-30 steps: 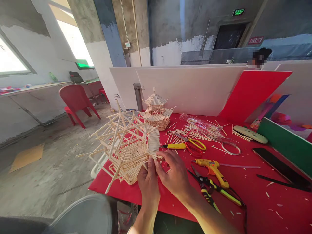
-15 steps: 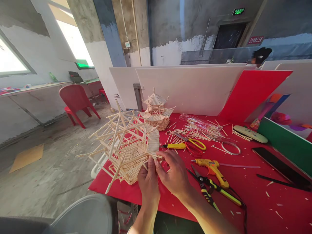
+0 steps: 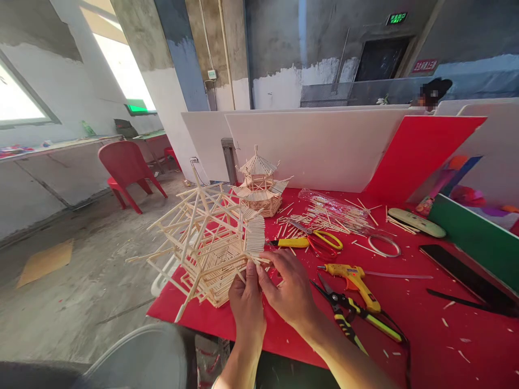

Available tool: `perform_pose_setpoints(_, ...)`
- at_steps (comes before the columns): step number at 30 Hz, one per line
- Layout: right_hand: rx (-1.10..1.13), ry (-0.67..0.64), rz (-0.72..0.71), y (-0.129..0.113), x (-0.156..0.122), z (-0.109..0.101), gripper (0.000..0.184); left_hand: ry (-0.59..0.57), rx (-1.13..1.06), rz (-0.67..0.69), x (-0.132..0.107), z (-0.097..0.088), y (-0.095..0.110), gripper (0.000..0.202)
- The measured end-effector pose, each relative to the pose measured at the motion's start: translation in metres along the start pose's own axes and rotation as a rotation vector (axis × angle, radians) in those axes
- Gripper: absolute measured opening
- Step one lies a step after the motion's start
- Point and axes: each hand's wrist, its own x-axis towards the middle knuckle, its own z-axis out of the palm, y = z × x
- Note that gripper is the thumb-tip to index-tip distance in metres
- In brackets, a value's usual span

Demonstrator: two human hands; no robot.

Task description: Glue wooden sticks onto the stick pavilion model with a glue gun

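At the frame [image 3: 214, 259]: two pinches, one corner

From the head view, I see the stick frame at the near left corner of the red table [image 3: 279, 340], some ribs jutting past the edge, with a run of slats [image 3: 255, 235] on its right side. The left hand [image 3: 248, 305] has thumb and forefinger closed on the frame's edge near the end of that run. Just beside it, the right hand [image 3: 291, 289] nips a thin stick [image 3: 263, 260] between thumb and forefinger. Fingertips hide exactly where the stick meets the frame.

To my eye, this wants a light touch: the bars look slender, and a hard press could twist the corner. I'd let the left only steady the edge while the right lines the stick up with its neighbours, wrists kept low of the ribs. The glue gun [image 3: 352, 275] lies to the right, nozzle toward the right hand, so that side deserves care; the cutters [image 3: 337, 300] lie near it. Behind, a second model [image 3: 261, 194] shows slats set close, a fair guide for spacing.
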Motion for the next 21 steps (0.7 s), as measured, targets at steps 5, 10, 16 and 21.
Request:
perform_pose_setpoints(5, 0.008, -0.007, -0.002, -0.0008, 0.0003, -0.0007, 0.018, -0.007, 0.0, 0.006, -0.0008, 0.0001, 0.0004, 0.033)
perform_pose_setpoints(10, 0.006, -0.005, 0.001, 0.0, 0.0, -0.0001, 0.018, -0.007, -0.011, 0.001, -0.0008, 0.001, 0.0002, 0.037)
perform_pose_setpoints(16, 0.002, -0.006, -0.001, 0.0002, 0.0007, 0.0, 0.018, 0.0, -0.007, 0.005, -0.0007, 0.0017, 0.0018, 0.033)
perform_pose_setpoints(21, 0.007, -0.036, 0.022, 0.0008, -0.0016, -0.003, 0.024, 0.011, 0.012, -0.015, -0.0036, -0.0006, 0.0041, 0.025)
